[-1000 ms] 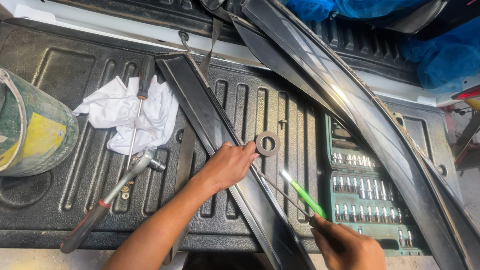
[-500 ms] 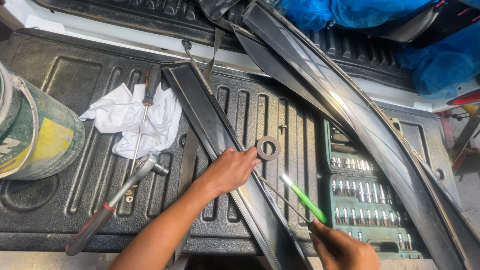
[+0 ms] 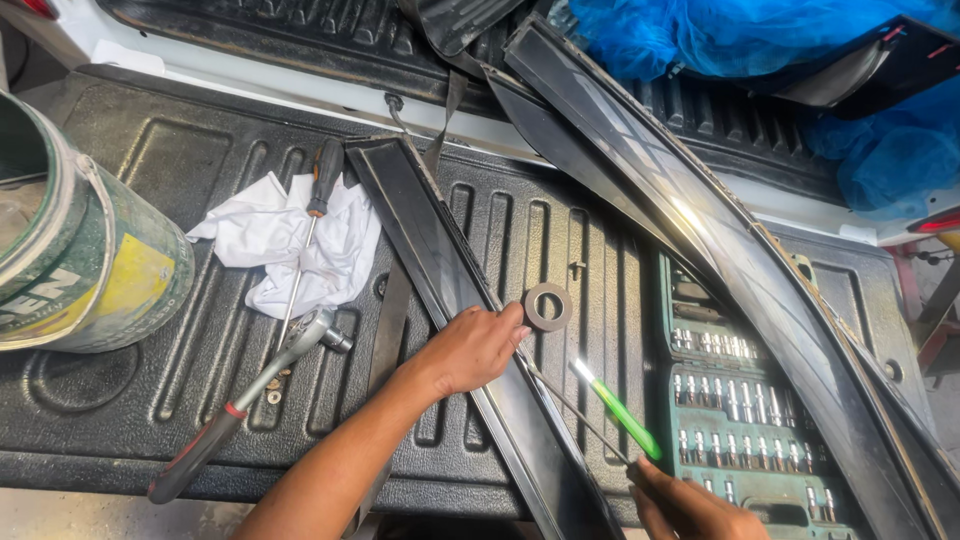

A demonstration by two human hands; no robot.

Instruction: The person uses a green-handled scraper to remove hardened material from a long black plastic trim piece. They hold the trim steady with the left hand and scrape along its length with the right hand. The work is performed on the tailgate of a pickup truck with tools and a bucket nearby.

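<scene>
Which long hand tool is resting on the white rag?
The black-handled screwdriver; its shaft crosses the rag. The ratchet lies below it, on the bedliner.

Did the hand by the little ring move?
No. The left hand stays on the dark trim strip, fingertips beside the tape ring, as before.

Open liner [image 3: 180, 400] left of left hand [image 3: 470, 350], past ratchet [image 3: 240, 400]; socket case [image 3: 750, 400] and long visor [image 3: 760, 270] block right, probably.

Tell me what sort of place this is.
Probably an open-air car repair spot, worked on a pickup's lowered tailgate. A socket set, a ratchet wrench and long dark window trim strips point to vehicle work.
</scene>
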